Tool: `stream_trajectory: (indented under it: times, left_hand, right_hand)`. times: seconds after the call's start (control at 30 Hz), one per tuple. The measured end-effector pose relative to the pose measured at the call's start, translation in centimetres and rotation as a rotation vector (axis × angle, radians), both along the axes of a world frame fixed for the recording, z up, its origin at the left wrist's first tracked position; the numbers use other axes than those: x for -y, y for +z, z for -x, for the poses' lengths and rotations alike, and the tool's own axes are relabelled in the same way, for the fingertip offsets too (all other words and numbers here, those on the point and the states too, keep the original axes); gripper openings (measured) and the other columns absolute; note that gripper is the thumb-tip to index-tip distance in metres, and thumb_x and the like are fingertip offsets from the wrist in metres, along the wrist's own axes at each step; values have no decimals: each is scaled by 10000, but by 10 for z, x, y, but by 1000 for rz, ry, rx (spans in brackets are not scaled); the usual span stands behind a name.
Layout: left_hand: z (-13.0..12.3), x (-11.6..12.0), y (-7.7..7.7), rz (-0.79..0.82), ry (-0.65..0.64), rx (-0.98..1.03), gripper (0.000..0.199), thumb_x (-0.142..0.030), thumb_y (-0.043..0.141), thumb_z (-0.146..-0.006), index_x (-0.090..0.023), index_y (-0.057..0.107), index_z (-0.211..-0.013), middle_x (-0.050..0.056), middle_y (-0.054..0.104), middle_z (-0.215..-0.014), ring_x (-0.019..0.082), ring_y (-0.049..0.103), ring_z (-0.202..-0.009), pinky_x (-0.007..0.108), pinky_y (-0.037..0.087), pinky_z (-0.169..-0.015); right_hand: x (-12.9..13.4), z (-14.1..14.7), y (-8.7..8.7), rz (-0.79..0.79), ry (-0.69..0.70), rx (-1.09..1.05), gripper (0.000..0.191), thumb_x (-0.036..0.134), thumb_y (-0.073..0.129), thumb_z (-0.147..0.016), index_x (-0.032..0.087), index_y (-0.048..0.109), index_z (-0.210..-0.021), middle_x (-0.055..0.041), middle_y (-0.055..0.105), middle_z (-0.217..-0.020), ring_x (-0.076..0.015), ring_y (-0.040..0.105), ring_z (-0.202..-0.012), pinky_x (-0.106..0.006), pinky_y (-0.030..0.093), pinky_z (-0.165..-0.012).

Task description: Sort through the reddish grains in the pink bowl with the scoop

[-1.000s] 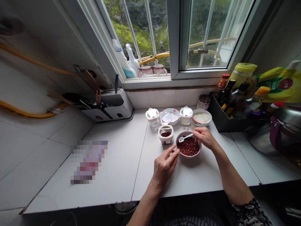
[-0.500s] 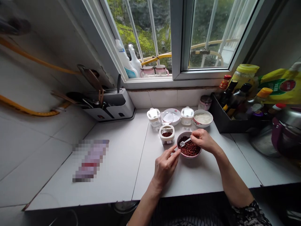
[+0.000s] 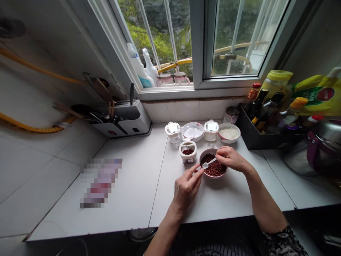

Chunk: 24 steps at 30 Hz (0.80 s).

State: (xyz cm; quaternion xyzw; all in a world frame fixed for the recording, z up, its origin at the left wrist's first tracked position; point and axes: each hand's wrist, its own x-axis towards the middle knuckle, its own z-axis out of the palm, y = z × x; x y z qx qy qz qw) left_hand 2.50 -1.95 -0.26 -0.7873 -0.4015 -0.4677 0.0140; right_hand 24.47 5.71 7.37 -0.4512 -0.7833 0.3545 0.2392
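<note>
My right hand pinches the handle of a small white spoon, whose scoop lies over dark red peppercorns. These fill a pink-rimmed bowl on the counter. At the bowl's left edge, my left hand grips the rim between its fingertips. Close by on the left stands a square clear jar with its lid raised and some of the same peppercorns inside. Behind are two white-lidded jars, a bowl of white granules and a bowl of paler white stuff.
A black box of sauce bottles and a steel pot with purple handles stand to the right. At the back left sits a grey utensil holder. A blurred purple packet lies on the left of the white tiled counter.
The spoon's scoop has shifted slightly left, towards my left fingertips at the bowl's edge. Both hands keep nearly the same place. The whole view has moved a little.
</note>
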Motion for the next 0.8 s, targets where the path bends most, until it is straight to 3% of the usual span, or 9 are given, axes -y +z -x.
stream_trajectory:
  times: [0.4, 0.63, 0.8]
  left_hand:
    - [0, 0, -2, -6, 9, -7, 259, -117, 561, -950, -195, 677, -1169, 125, 693, -1207, 190, 715, -970, 288, 608, -823]
    - [1, 1, 0, 10, 8, -18, 264, -130, 552, -959, -202, 672, -1183, 120, 692, -1209, 188, 714, -980, 293, 609, -839]
    - [0, 0, 0, 10, 11, -8, 267, -117, 553, -952, -200, 677, -1174, 125, 694, -1206, 197, 710, -998, 295, 609, -829]
  right_hand:
    - [0, -16, 7, 67, 119, 38, 348, 361, 490, -838, 196, 408, -543, 12, 426, -597, -133, 443, -647, -250, 356, -582]
    - [0, -14, 2, 197, 57, -63, 342, 390, 530, -819, 189, 438, -558, 25, 426, -596, -104, 418, -574, -232, 327, -516]
    - [-1, -16, 5, 271, 10, -165, 360, 439, 561, -821, 183, 495, -577, 10, 512, -568, -120, 496, -569, -243, 385, -537]
